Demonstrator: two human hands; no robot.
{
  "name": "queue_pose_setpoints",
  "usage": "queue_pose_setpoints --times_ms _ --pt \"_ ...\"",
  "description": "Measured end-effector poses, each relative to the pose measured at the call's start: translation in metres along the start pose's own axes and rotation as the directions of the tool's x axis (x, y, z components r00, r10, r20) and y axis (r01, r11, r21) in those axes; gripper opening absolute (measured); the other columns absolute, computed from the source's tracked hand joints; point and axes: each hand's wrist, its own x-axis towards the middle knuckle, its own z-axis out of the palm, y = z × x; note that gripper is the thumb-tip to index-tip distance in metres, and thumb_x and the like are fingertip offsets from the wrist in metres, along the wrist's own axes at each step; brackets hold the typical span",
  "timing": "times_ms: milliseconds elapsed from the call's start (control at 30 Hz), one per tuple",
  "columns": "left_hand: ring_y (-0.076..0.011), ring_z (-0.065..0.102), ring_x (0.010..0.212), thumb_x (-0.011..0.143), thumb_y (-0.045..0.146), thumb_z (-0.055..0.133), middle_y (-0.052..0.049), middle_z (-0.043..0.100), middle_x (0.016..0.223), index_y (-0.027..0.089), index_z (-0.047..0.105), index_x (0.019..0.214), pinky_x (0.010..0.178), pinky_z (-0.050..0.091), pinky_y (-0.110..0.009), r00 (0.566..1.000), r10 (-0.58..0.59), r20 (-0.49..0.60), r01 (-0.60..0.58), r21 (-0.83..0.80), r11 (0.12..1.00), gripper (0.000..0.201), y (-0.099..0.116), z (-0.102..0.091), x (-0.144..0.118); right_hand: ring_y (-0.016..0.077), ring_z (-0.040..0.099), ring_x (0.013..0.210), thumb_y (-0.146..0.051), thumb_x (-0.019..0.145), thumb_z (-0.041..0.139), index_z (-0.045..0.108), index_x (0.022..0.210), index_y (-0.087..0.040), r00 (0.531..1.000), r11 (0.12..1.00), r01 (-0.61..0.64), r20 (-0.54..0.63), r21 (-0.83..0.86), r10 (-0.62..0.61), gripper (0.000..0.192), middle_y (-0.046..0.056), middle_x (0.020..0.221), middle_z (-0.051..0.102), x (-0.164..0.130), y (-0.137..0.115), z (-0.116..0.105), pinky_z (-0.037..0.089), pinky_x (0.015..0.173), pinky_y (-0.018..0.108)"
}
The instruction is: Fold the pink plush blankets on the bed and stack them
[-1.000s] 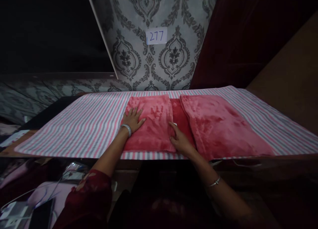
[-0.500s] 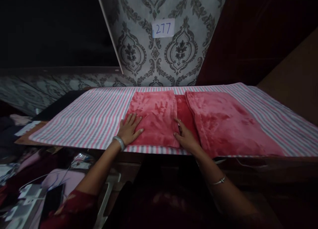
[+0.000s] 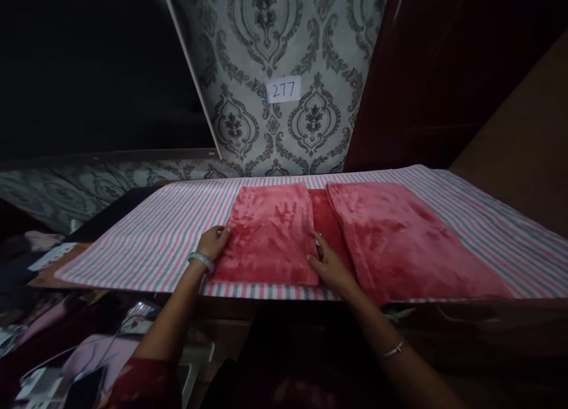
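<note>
A plush red-pink blanket [image 3: 275, 237] lies folded, its left part a neat panel and its right part [image 3: 399, 237] a wider one, with a darker red strip [image 3: 326, 219] between them. My left hand [image 3: 215, 243] is at the left panel's outer edge, its fingers curled over that edge and the thumb mostly hidden. At the same panel's inner edge is my right hand [image 3: 332, 268], index finger and thumb on the edge with a gap between them. Its other fingers are tucked beneath and partly hidden.
Under the blanket, a striped cloth [image 3: 146, 237] covers the table. A dark screen [image 3: 97, 71] hangs at the left, and a paper marked 277 [image 3: 284, 89] is on the patterned wall. Cables and a phone [image 3: 84, 388] lie at the lower left.
My left hand has gone from lying flat on the left panel to its outer edge, fingers curling. My right hand stays at the inner edge. The view has tilted up slightly.
</note>
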Motion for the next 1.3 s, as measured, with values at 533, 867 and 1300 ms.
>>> queue_pose_setpoints --times_ms 533,867,1300 --pt "-0.0141 0.047 0.055 0.071 0.056 0.057 0.003 0.045 0.051 0.022 0.046 0.054 0.052 0.037 -0.026 0.993 -0.096 0.063 0.113 -0.417 0.902 0.040 -0.016 0.000 0.007 0.0212 0.067 0.085 -0.030 0.077 0.061 0.039 0.151 -0.021 0.997 1.000 -0.023 0.076 -0.001 0.023 0.077 0.005 0.104 0.071 -0.001 -0.001 0.003 0.057 0.080 0.037" --pt "-0.0284 0.068 0.082 0.083 0.054 0.053 -0.012 0.071 0.077 0.020 0.060 0.066 0.068 0.045 -0.033 0.995 -0.097 0.022 0.098 -0.047 0.994 0.039 0.022 -0.008 0.048 0.0276 0.063 0.117 -0.032 0.077 0.062 0.043 0.148 -0.022 1.000 0.999 0.026 0.001 0.026 -0.026 0.074 0.010 0.129 0.065 0.000 0.005 0.012 0.048 0.102 0.049" --pt "-0.0286 0.072 0.088 0.088 0.060 0.044 -0.016 0.075 0.092 0.016 0.068 0.081 0.067 0.048 -0.031 0.996 -0.075 0.038 0.071 0.099 0.993 0.050 0.023 -0.016 0.064 0.0233 0.067 0.098 -0.025 0.077 0.061 0.043 0.150 -0.027 0.999 0.998 0.052 -0.004 -0.040 -0.052 0.075 0.006 0.121 0.068 -0.002 -0.001 0.012 0.054 0.089 0.041"
